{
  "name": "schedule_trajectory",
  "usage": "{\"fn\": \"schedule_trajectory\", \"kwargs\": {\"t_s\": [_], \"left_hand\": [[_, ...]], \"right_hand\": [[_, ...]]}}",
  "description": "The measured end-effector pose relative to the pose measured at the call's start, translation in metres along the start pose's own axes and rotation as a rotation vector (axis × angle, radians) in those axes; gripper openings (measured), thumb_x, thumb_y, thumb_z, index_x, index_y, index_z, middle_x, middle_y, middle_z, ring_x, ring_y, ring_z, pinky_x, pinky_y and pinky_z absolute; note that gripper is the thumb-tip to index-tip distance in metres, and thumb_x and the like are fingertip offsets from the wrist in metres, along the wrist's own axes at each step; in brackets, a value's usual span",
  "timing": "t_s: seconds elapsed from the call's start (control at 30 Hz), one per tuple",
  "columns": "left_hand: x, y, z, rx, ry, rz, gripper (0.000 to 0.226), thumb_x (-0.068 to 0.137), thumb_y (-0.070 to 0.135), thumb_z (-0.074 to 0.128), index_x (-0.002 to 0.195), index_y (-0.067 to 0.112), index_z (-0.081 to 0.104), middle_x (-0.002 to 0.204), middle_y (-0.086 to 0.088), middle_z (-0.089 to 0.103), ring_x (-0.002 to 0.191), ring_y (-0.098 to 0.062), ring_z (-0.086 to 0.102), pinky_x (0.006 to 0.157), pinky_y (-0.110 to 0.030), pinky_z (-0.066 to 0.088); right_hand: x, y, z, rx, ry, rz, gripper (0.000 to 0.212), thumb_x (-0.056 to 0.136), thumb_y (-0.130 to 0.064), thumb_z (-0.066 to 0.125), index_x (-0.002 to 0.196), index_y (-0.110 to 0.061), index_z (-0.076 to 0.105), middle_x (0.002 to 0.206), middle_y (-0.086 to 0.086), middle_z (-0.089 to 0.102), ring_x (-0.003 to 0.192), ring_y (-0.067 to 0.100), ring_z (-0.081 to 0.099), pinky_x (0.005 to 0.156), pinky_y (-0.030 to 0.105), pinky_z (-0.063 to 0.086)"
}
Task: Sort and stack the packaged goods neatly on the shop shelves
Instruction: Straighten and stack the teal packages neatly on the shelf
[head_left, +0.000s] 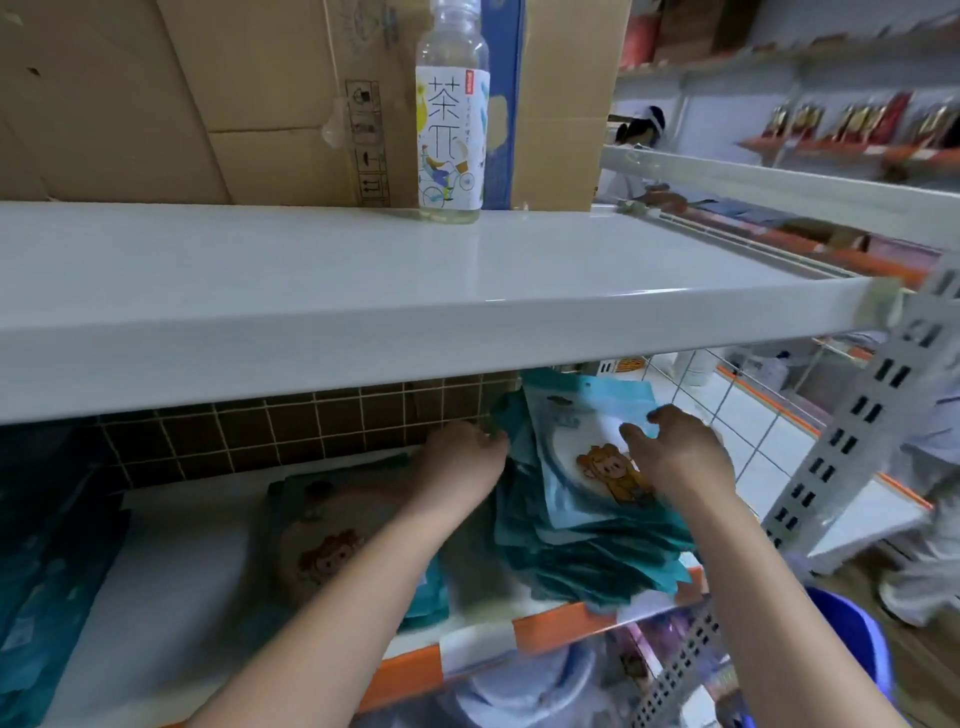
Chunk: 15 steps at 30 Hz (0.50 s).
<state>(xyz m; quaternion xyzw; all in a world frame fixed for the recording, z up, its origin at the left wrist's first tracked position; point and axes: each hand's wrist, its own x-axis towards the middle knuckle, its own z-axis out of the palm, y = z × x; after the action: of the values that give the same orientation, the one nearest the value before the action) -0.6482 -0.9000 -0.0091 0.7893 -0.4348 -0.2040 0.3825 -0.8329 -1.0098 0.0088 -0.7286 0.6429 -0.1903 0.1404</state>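
The left hand pressed loosely curled fingers against the left edge of the teal packet stack, while the right hand hovered spread over its top. The stack sat fanned and overhanging the lower shelf's front lip; a careless shove could likely spill slippery packets off it.

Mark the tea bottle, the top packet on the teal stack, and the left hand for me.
tea bottle (451, 140), head view, on its white printed label.
top packet (582, 441), head view, on its pale front panel above the cartoon figure.
left hand (462, 452), head view, on the back of the hand.
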Motion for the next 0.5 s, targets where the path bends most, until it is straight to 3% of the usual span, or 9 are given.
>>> {"fn": "schedule_trajectory", "kwargs": {"t_s": [0.07,0.17,0.23,0.33,0.43,0.5], "left_hand": [[0.001,-0.002,0.016,0.000,-0.088,-0.011,0.052,0.095,0.048,0.043,0.051,0.020,0.038,0.049,0.003,0.036,0.048,-0.018,0.039,0.054,-0.029,0.027],[0.002,-0.005,0.032,-0.007,-0.163,-0.001,0.052,0.093,0.058,0.038,0.060,0.019,0.048,0.059,0.002,0.049,0.060,-0.017,0.052,0.061,-0.028,0.038],[0.005,-0.004,0.038,-0.082,-0.203,0.016,0.050,0.092,0.062,0.037,0.085,0.021,0.065,0.081,0.005,0.064,0.076,-0.012,0.062,0.075,-0.029,0.051],[0.005,0.004,0.042,-0.231,-0.235,0.043,0.046,0.093,0.058,0.042,0.119,0.026,0.062,0.111,0.006,0.066,0.098,-0.011,0.063,0.093,-0.037,0.052],[0.004,0.010,0.042,-0.366,-0.214,0.015,0.043,0.092,0.052,0.051,0.128,0.028,0.054,0.119,0.007,0.063,0.104,-0.014,0.062,0.091,-0.035,0.052],[0.005,0.012,0.042,-0.454,-0.201,-0.032,0.038,0.093,0.040,0.057,0.128,0.027,0.051,0.113,0.007,0.061,0.100,-0.014,0.062,0.079,-0.028,0.053]], "right_hand": [[0.010,0.016,0.005,-0.064,-0.055,0.096,0.057,0.087,-0.056,0.049,0.127,-0.015,0.049,0.121,0.011,0.060,0.113,0.033,0.052,0.089,0.036,0.045],[0.015,0.024,0.013,-0.078,-0.159,0.094,0.067,0.083,-0.069,0.048,0.130,-0.022,0.048,0.123,0.009,0.061,0.110,0.031,0.056,0.086,0.034,0.046],[0.017,0.023,0.013,-0.100,-0.169,0.092,0.074,0.077,-0.078,0.046,0.127,-0.025,0.050,0.118,0.006,0.062,0.112,0.031,0.053,0.088,0.035,0.048],[0.014,0.018,0.007,-0.125,-0.193,0.104,0.081,0.067,-0.088,0.045,0.118,-0.025,0.049,0.105,0.006,0.057,0.110,0.029,0.049,0.089,0.040,0.047],[0.011,0.015,0.006,-0.132,-0.219,0.098,0.083,0.065,-0.091,0.041,0.123,-0.031,0.043,0.109,0.006,0.056,0.114,0.027,0.048,0.094,0.041,0.044],[0.010,0.017,0.010,-0.113,-0.199,0.079,0.085,0.062,-0.092,0.039,0.123,-0.035,0.042,0.107,0.005,0.057,0.110,0.026,0.049,0.088,0.039,0.046]]}}
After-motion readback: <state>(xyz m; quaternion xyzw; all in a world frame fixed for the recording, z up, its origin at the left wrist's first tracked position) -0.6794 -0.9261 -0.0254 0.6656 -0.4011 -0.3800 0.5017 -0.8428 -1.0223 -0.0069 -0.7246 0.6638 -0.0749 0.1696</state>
